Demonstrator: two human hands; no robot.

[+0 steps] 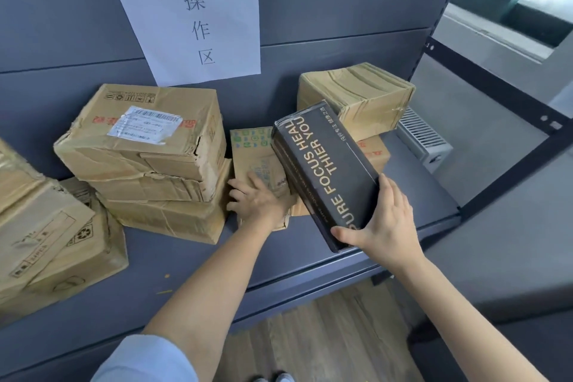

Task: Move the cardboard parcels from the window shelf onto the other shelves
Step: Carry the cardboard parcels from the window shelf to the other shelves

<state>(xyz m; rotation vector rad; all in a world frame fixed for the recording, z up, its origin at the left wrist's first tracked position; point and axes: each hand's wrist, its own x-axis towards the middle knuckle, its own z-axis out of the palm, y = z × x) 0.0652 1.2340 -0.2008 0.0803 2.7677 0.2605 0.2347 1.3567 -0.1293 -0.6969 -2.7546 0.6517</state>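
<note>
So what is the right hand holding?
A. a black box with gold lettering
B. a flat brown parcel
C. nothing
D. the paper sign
A: the right hand grips the lower end of the black box, thumb along its bottom edge and fingers on its side, while the left hand rests flat on a brown parcel.
</note>
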